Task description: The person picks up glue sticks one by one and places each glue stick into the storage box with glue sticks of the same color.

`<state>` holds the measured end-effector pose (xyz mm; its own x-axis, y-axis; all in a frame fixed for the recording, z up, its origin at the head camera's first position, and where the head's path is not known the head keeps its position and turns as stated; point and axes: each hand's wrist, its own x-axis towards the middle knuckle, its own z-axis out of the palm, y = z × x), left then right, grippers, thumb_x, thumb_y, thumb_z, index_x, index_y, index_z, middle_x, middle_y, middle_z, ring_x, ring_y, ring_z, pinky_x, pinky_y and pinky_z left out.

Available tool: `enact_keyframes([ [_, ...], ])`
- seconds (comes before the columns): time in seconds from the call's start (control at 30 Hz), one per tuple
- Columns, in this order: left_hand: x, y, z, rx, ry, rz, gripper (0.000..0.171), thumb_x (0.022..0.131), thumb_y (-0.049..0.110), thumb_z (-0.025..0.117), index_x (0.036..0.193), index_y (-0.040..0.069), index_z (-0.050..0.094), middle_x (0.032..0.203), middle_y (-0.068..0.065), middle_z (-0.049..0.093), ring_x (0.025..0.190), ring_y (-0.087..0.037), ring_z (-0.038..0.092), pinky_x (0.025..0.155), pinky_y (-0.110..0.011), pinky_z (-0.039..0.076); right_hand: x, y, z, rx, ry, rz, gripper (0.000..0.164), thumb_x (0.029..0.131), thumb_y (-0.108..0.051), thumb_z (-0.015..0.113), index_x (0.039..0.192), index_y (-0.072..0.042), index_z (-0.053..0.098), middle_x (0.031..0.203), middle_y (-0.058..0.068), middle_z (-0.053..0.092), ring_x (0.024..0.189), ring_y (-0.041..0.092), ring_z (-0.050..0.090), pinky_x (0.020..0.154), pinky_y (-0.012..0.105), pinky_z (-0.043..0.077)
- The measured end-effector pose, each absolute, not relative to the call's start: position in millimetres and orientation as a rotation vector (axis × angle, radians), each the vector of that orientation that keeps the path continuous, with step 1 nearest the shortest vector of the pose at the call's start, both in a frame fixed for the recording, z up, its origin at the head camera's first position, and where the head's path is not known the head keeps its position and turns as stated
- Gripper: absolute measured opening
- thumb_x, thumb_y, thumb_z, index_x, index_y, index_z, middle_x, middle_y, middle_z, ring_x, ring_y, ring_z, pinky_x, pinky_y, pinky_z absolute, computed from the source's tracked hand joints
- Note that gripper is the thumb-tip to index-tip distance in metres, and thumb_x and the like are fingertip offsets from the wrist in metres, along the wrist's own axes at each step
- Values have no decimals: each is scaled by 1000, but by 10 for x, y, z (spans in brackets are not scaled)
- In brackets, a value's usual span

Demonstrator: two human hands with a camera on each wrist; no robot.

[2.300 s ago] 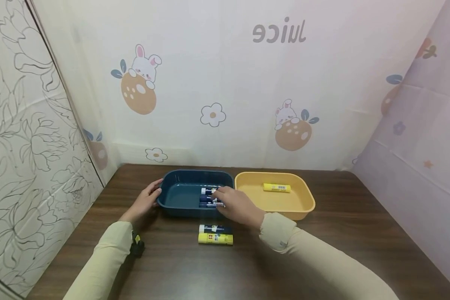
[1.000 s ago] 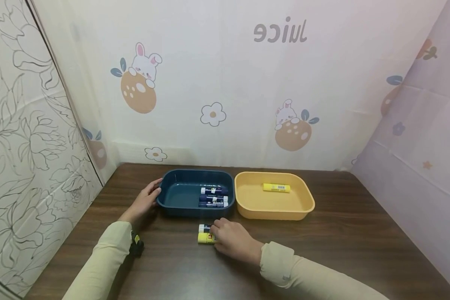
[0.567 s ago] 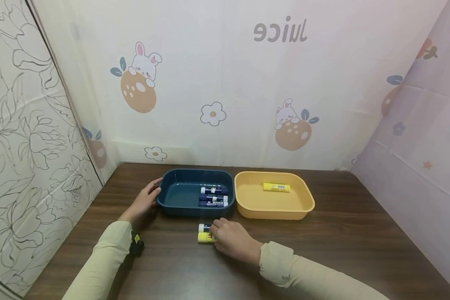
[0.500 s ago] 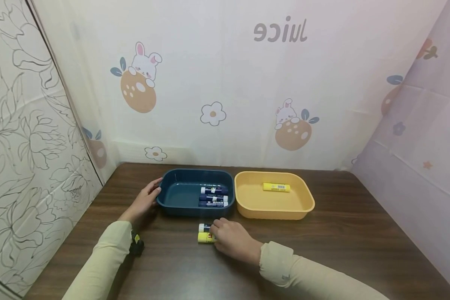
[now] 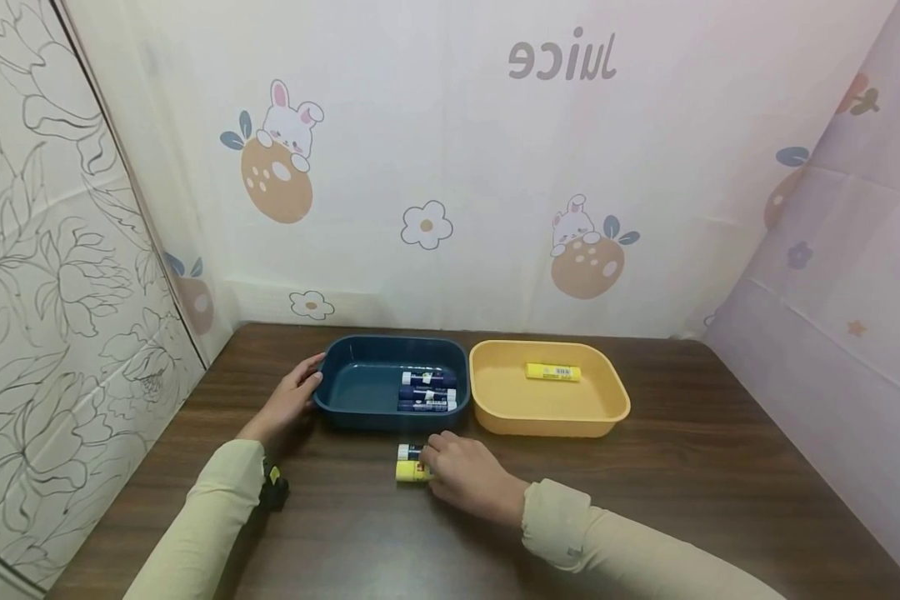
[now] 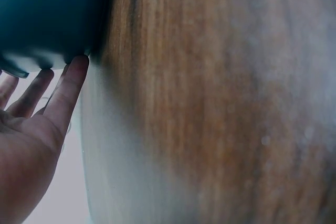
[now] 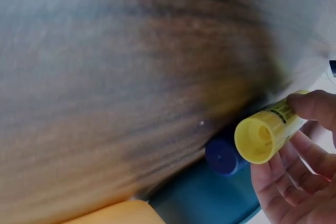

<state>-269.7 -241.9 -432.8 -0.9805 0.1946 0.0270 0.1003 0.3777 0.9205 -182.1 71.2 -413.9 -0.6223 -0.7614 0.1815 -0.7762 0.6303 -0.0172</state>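
Note:
My left hand (image 5: 287,403) rests its straight fingertips against the left end of the dark blue tray (image 5: 356,393). In the left wrist view, its fingers (image 6: 65,90) touch the tray's outer wall. My right hand (image 5: 471,477) is on the table in front of the trays, pinching a yellow glue stick (image 5: 411,472) between thumb and fingers. Right beside that one lies a dark blue glue stick (image 5: 408,452) with a white end. The right wrist view shows the hollow end of the yellow glue stick (image 7: 261,137) next to the blue one (image 7: 223,157). My hand covers their right halves in the head view.
Several dark blue glue sticks (image 5: 427,393) lie at the right side of the blue tray. Adjoining it is a yellow tray (image 5: 510,402) holding one yellow glue stick (image 5: 552,372). Behind the wooden table (image 5: 360,533) hangs a printed curtain (image 5: 480,150).
My right hand has come out of the blue tray, toward me, down to the two glue sticks on the table, and has taken hold of the yellow one. The left hand stays put.

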Motion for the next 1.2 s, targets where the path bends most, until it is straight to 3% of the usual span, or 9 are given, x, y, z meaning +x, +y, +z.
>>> enact_keyframes([
  [0.37,-2703,-2421,-4331,264,2537,1674,47,96,30,33,140,15,21,136,-24,27,118,-39,35,83,-47,44,-1851,809,-3911,1245,-2623,176,18,75,-20,65,93,-15,65,82,-7,57,71,6,46,59,14,42],
  [0.6,-2665,-2401,-4295,278,2536,1696,46,97,24,33,139,12,22,135,-24,28,118,-38,35,80,-45,46,-1899,918,-3757,1194,-2657,172,23,76,-22,67,98,-16,64,89,-6,57,77,7,48,70,19,46],
  [1.2,-2673,-2393,-4298,279,2516,1695,46,97,22,32,140,12,21,137,-24,25,119,-39,34,80,-44,46,-2092,1287,-3406,998,-2592,229,28,70,-18,73,97,-14,65,87,-5,56,75,6,43,72,18,45],
])
